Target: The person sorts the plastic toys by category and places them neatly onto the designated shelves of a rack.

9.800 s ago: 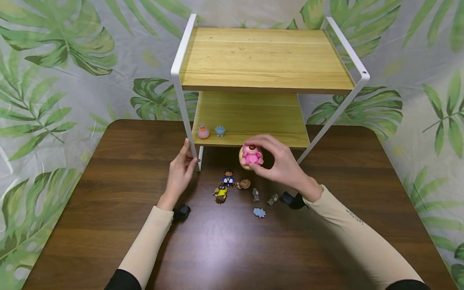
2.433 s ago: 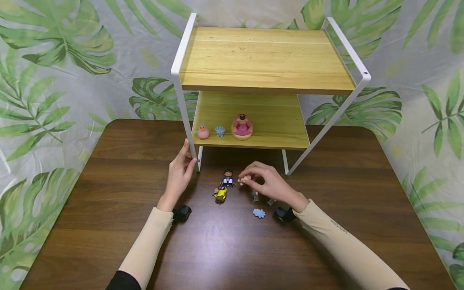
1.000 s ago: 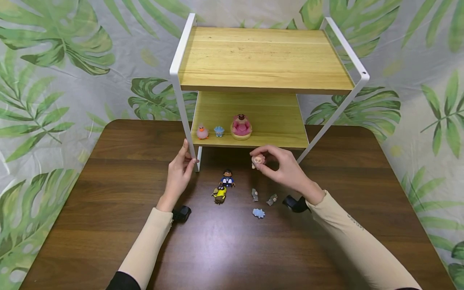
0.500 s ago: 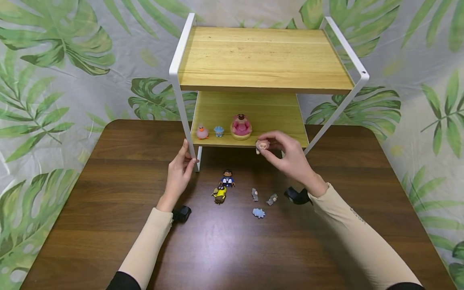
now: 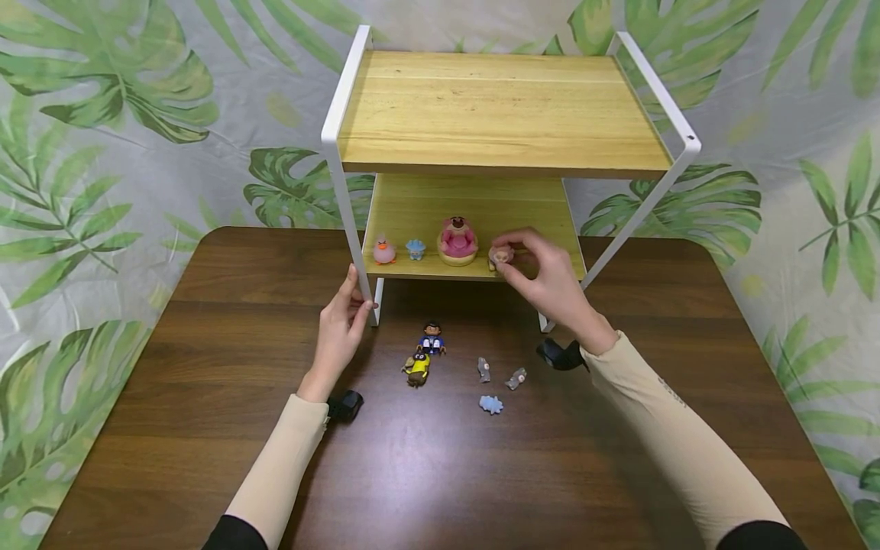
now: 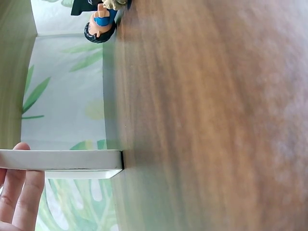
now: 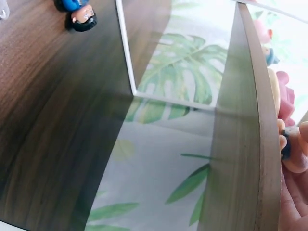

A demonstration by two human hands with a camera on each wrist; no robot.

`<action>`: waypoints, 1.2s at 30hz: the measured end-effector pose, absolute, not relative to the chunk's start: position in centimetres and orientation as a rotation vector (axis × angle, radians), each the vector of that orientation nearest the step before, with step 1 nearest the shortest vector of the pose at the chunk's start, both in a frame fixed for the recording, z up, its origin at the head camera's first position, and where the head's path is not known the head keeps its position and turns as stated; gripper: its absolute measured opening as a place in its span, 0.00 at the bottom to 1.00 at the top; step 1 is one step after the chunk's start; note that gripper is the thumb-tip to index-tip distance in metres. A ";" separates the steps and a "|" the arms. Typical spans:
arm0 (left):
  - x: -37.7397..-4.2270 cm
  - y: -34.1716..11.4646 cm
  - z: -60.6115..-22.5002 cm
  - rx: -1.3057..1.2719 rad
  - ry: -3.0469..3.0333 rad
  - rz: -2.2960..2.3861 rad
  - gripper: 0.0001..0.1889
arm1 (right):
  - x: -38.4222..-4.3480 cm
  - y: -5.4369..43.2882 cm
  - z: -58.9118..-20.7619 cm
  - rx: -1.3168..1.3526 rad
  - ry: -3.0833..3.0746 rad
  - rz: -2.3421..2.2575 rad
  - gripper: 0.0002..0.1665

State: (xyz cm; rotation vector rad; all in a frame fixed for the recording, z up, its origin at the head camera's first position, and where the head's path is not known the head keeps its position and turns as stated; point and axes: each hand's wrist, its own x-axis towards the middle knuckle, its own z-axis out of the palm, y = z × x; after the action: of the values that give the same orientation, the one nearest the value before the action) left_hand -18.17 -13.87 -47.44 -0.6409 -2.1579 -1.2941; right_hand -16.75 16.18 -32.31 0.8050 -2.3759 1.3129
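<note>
My right hand point(image 5: 553, 286) pinches a small pinkish-beige toy figure point(image 5: 500, 256) between thumb and fingers, at the front edge of the lower shelf point(image 5: 426, 202). Just left of it on that shelf sits a pink bear figure point(image 5: 457, 242) in a yellow round base. Farther left stand a small blue figure point(image 5: 415, 249) and a pink duck figure point(image 5: 384, 250). My left hand point(image 5: 340, 321) holds the white front-left leg point(image 6: 72, 159) of the shelf unit, fingers behind it in the left wrist view. In the right wrist view, the held figure is partly hidden by the fingers.
On the brown table point(image 5: 241, 428) in front lie a figure with black hair and blue jacket point(image 5: 431, 338), a yellow-and-brown figure point(image 5: 416, 369), two small grey figures point(image 5: 484, 370) and a light-blue cloud-like piece point(image 5: 491, 404). The wooden top shelf point(image 5: 502, 111) overhangs the lower one.
The pink bear figure was set on the lower shelf. My right hand then took the beige figure from the table and raised it to the shelf, right of the bear. My left hand stayed put.
</note>
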 end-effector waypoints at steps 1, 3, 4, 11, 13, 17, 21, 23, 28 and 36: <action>-18.2 -13.9 -47.4 -0.642 -2.156 -1.291 0.51 | -16.8 16.2 -32.3 0.801 -2.378 1.312 0.15; -18.1 -13.9 -47.4 -0.642 -2.156 -1.289 0.51 | -16.9 16.2 -32.3 0.798 -2.379 1.309 0.15; -18.1 -13.9 -47.4 -0.642 -2.156 -1.286 0.51 | -17.0 16.2 -32.3 0.795 -2.380 1.305 0.15; -18.1 -13.9 -47.5 -0.640 -2.159 -1.282 0.51 | -17.2 16.1 -32.2 0.770 -2.396 1.305 0.15; -18.1 -13.8 -47.5 -0.641 -2.162 -1.282 0.51 | -17.3 16.2 -32.2 0.767 -2.403 1.309 0.15; -18.2 -13.8 -47.5 -0.641 -2.161 -1.288 0.51 | -17.4 16.3 -32.3 0.769 -2.415 1.319 0.15; -18.1 -13.8 -47.4 -0.642 -2.153 -1.294 0.51 | -17.6 16.6 -32.5 0.772 -2.421 1.317 0.16; -18.1 -13.8 -47.4 -0.645 -2.146 -1.296 0.51 | -17.7 16.7 -32.7 0.776 -2.422 1.315 0.16; -18.1 -13.8 -47.3 -0.648 -2.142 -1.294 0.51 | -17.7 16.7 -32.5 0.779 -2.426 1.313 0.18; -18.1 -13.8 -47.4 -0.641 -2.158 -1.290 0.51 | -17.3 17.0 -32.0 0.764 -2.418 1.378 0.20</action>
State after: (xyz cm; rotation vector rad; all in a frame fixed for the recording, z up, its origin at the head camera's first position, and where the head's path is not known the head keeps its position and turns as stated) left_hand -18.14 -13.85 -47.39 -0.6407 -2.1578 -1.2897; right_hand -17.26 17.01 -31.98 0.7636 -2.4176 1.3783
